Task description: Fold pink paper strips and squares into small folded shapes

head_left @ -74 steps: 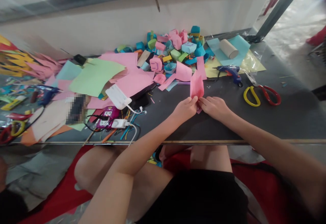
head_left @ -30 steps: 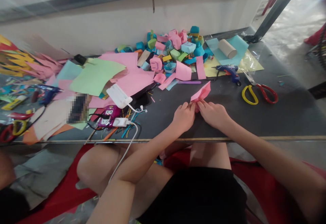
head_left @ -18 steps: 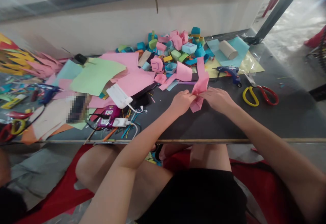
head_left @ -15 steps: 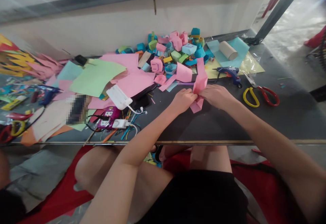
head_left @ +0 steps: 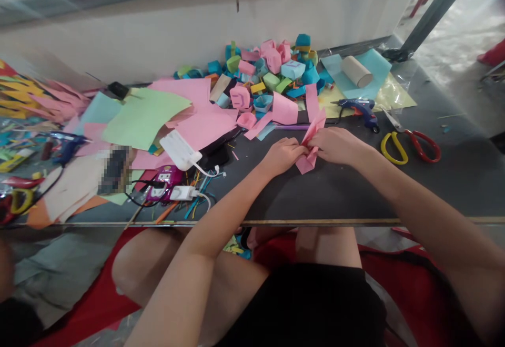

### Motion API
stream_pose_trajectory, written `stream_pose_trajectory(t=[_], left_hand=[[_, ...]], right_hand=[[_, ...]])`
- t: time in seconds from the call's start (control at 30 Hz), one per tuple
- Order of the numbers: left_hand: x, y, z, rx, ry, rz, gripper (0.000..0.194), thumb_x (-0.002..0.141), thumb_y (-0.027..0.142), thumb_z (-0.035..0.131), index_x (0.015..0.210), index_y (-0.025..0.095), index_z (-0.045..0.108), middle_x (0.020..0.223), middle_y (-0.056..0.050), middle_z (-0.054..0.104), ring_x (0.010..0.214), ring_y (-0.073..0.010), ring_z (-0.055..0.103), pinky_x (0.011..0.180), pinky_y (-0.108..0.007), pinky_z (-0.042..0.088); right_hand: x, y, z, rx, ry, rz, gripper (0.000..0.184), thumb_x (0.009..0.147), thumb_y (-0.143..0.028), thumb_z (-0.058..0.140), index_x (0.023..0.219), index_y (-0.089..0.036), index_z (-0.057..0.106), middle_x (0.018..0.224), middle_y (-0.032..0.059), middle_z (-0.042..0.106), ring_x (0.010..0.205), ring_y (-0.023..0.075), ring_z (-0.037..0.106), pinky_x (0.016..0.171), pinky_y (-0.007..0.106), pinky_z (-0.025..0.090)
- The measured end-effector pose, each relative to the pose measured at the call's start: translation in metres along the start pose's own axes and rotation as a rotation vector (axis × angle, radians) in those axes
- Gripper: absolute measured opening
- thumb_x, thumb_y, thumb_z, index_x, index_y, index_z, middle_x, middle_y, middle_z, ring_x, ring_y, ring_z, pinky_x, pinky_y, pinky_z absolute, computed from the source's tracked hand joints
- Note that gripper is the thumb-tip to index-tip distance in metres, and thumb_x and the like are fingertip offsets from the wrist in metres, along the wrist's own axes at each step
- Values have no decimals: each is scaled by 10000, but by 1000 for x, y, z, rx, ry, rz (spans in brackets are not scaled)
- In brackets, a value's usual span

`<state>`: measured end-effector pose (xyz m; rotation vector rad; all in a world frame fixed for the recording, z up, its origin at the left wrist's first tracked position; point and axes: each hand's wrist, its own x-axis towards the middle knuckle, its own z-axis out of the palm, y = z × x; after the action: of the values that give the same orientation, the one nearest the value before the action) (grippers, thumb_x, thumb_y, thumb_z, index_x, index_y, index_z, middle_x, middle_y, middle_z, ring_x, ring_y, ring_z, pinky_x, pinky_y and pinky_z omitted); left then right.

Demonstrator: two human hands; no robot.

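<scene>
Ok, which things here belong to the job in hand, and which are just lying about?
In the job:
- folded pink paper, held by the left hand and right hand
- perhaps the heap of paper pieces behind

Apparently just lying about, untouched:
- right-side scissors
- glue gun beside them
- cardboard tube
- green sheet

Both hands (head_left: 340,146) hold folded pink paper (head_left: 306,164); scissors (head_left: 401,130) lie right of them, paper boxes (head_left: 272,61) beyond.

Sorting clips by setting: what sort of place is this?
Probably a paper-craft workspace: a heap of small multicoloured folded-paper pieces, a dark-blue plastic glue gun and metal scissors with yellow and red handles on a dark-grey table. Home, school or workshop, I can't tell.
</scene>
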<state>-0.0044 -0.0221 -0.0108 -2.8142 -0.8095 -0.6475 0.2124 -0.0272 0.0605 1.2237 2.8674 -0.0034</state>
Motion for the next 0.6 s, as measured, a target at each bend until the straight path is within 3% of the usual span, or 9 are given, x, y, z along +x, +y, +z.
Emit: stream_pose_trajectory(t=[0.17, 0.37, 0.47, 0.6], left_hand=[[6, -8, -4, -86, 7, -55, 279, 1056, 188, 437, 1116, 178, 710, 1036, -94, 742, 1017, -205, 688, 899, -343, 537], [12, -32, -5, -218, 45, -207, 476, 987, 62, 402, 1423, 193, 542, 1458, -120, 616, 1356, -233, 575, 1159, -453, 472], [13, -40, 1, -226, 31, -215, 514, 976, 48, 409, 1437, 233, 539, 1506, -108, 572, 1378, -235, 567, 1155, -465, 488], [14, -38, 5, -140, 31, -188, 355, 1004, 94, 459, 1273, 212, 659, 1439, -125, 615, 1311, -245, 622, 1076, -433, 545]], right_hand=[[3, 10, 19, 79, 94, -12, 291, 919, -82, 525, 983, -210, 778, 1131, 101, 772, 1080, 266, 693, 880, 367, 548], [4, 23, 45, 211, 469, 58, 508, 941, -67, 403, 1334, -238, 677, 1436, 92, 656, 1286, 262, 629, 1068, 476, 542], [4, 24, 54, 237, 531, 99, 487, 958, -96, 403, 1321, -260, 682, 1414, 78, 669, 1274, 261, 636, 1076, 489, 536], [6, 24, 62, 234, 513, 102, 385, 968, -146, 444, 1182, -252, 746, 1346, 84, 704, 1161, 274, 681, 996, 483, 576]])
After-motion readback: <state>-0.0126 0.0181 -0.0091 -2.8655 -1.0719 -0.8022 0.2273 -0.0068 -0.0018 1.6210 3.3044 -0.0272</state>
